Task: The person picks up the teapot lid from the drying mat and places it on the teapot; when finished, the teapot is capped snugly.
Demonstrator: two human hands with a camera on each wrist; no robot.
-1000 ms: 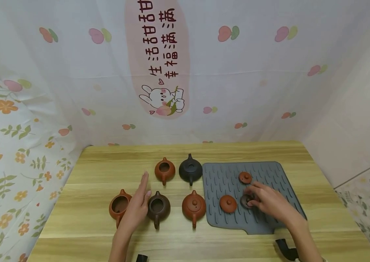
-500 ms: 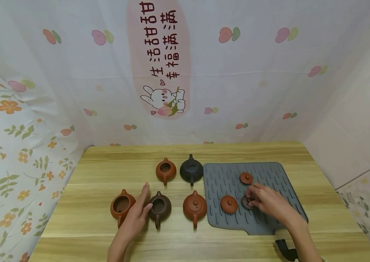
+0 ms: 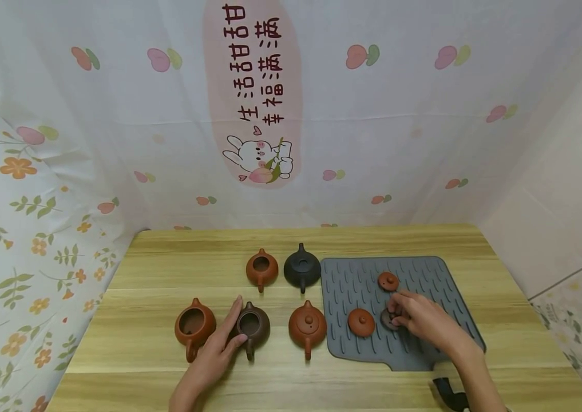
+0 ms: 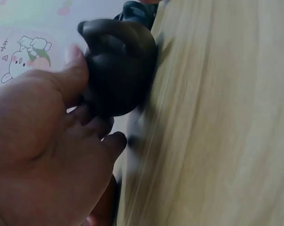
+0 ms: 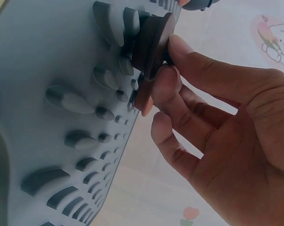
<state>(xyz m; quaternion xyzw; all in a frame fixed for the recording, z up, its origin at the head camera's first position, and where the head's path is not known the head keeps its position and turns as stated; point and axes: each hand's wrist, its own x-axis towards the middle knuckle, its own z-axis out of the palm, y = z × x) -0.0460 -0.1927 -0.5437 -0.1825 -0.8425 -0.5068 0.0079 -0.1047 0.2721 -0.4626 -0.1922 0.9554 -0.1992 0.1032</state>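
My left hand holds a dark brown lidless teapot, fingers along its left side and thumb near its handle. In the left wrist view the thumb and fingers lie against the round body of this teapot, below the loop handle. Over the grey mat, my right hand pinches a small dark brown lid by its knob. The right wrist view shows the thumb and forefinger of that hand at the knob, with the lid tilted close over the mat's ridges.
The ridged grey mat also bears two orange-brown lids, a larger one and a smaller one. Open orange-brown teapots stand at left and back. A black teapot and a lidded orange-brown teapot are nearer the mat.
My left hand has moved right, from between the two front-left teapots to take hold of the dark brown one. My right hand stays at the dark lid.
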